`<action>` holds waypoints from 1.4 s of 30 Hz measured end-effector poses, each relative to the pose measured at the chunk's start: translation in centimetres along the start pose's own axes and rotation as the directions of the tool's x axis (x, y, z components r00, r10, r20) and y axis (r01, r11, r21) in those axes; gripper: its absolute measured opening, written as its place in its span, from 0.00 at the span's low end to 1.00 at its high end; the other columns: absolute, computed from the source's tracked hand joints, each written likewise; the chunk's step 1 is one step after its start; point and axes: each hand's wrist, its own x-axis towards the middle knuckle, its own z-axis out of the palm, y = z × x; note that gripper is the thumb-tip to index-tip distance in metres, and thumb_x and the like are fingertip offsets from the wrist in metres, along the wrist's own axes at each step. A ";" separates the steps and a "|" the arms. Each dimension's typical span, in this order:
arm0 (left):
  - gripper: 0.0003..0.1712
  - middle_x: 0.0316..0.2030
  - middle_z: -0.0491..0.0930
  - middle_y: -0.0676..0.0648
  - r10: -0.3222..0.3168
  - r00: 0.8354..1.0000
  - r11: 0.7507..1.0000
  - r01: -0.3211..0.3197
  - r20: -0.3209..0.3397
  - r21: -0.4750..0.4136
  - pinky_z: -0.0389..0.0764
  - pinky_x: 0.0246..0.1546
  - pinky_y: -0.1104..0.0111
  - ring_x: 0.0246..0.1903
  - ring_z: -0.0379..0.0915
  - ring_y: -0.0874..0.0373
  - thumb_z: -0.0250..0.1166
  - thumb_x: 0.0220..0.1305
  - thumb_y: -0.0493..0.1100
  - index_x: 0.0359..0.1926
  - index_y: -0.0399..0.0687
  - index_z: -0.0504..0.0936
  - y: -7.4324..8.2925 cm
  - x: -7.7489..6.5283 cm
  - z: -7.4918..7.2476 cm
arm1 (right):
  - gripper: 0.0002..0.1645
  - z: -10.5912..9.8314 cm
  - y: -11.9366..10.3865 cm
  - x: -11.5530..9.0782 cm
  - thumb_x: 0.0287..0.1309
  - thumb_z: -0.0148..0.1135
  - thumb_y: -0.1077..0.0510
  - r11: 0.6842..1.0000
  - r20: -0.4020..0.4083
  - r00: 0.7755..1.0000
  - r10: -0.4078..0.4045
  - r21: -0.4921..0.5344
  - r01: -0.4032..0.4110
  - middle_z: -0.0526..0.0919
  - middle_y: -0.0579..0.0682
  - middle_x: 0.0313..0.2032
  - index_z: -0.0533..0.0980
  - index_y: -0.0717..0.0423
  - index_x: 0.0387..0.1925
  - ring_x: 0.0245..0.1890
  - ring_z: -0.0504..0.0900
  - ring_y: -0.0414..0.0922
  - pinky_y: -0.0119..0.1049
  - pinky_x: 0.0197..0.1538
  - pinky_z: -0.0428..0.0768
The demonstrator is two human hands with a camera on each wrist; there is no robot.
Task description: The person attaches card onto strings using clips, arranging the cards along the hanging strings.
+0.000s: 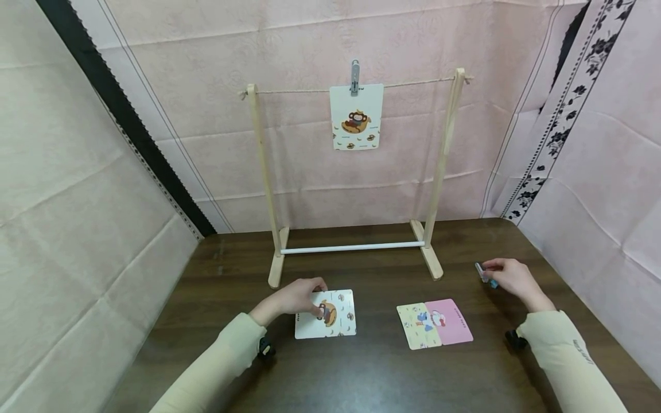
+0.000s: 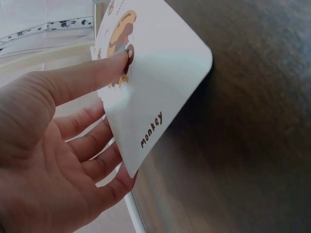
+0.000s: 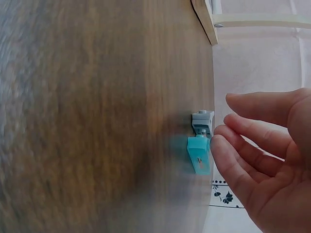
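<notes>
My left hand holds a white monkey card by its edge, thumb on the printed face and fingers behind. The left wrist view shows the thumb across the picture and the word "monkey" near one edge of the card. At the right, my right hand hovers at two small clothespins on the table, its thumb and fingers apart. One clothespin is grey, the other teal; the fingertips are close beside them, and whether they touch cannot be told.
A wooden stand with a string rises at the back. On the string hangs another monkey card, clipped by a grey clothespin. A yellow-and-pink card lies on the brown table between the hands.
</notes>
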 end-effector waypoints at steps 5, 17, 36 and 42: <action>0.25 0.43 0.81 0.50 -0.011 1.000 1.000 0.011 -0.005 -0.014 0.76 0.43 0.60 0.39 0.73 0.57 0.79 0.52 0.40 0.50 0.47 0.78 -0.1 0.0 0.0 | 0.18 0.3 0.0 0.3 0.63 0.66 0.55 1.000 0.001 1.000 -0.016 -0.011 0.016 0.85 0.66 0.41 0.82 0.68 0.45 0.41 0.80 0.61 0.53 0.43 0.76; 0.25 0.42 0.81 0.50 -0.011 1.000 0.999 0.011 -0.007 -0.033 0.76 0.42 0.61 0.38 0.74 0.57 0.79 0.53 0.39 0.50 0.47 0.78 -0.3 -0.2 -0.1 | 0.15 0.8 -1.0 0.8 0.59 0.67 0.62 0.997 0.030 0.996 -0.080 -0.019 0.080 0.87 0.57 0.33 0.82 0.70 0.43 0.29 0.79 0.43 0.41 0.35 0.75; 0.26 0.42 0.81 0.50 -0.005 1.000 0.998 0.004 -0.020 -0.059 0.77 0.40 0.61 0.38 0.75 0.57 0.79 0.53 0.39 0.52 0.46 0.78 -0.7 -0.2 0.0 | 0.25 1.0 -1.1 1.2 0.54 0.73 0.58 0.995 0.050 0.995 -0.091 -0.042 0.093 0.84 0.67 0.40 0.79 0.74 0.47 0.38 0.81 0.58 0.56 0.44 0.77; 0.26 0.42 0.81 0.51 0.000 1.000 0.998 -0.001 -0.017 -0.063 0.77 0.41 0.61 0.39 0.75 0.57 0.78 0.53 0.39 0.52 0.47 0.78 -0.7 0.0 0.1 | 0.23 1.2 -1.3 1.4 0.53 0.72 0.61 0.994 0.046 0.994 -0.100 -0.030 0.101 0.85 0.66 0.39 0.79 0.75 0.46 0.34 0.83 0.52 0.49 0.40 0.77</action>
